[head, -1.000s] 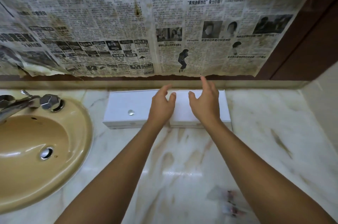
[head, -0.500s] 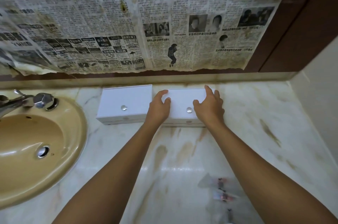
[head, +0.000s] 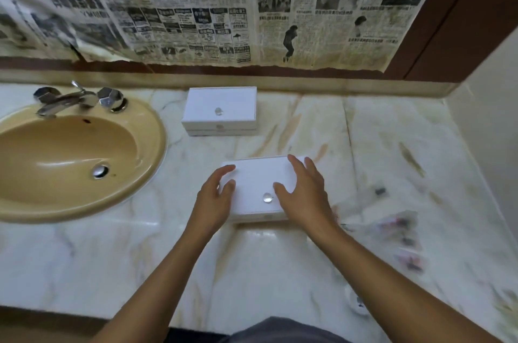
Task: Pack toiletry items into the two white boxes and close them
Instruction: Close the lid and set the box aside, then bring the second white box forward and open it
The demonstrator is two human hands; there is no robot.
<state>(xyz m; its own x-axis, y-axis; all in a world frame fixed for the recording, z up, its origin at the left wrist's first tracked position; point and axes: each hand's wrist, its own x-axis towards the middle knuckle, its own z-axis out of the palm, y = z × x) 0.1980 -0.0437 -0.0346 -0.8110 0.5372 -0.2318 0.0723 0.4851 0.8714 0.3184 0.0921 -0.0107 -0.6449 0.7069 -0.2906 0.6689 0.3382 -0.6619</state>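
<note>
One white box (head: 259, 188), lid down, is held at its two short sides on the tabletop (head: 280, 267): the left hand (head: 214, 199) grips the left end, the right hand (head: 304, 197) the right end, fingers (head: 297, 166) curled over the lid. The second white box (head: 220, 110), also closed, stands well beyond the fingers, near the sink (head: 70, 157). Blurred toiletry packets (head: 403, 233) lie to the right of the right hand. The step in hand is judged to be positioning the box for packing. Next, the lid is to be raised, probably by its knob (head: 267, 197).

Both arms outstretched, left hand (head: 214, 201) and right hand (head: 305, 197) gripping, fingers curled.
</note>
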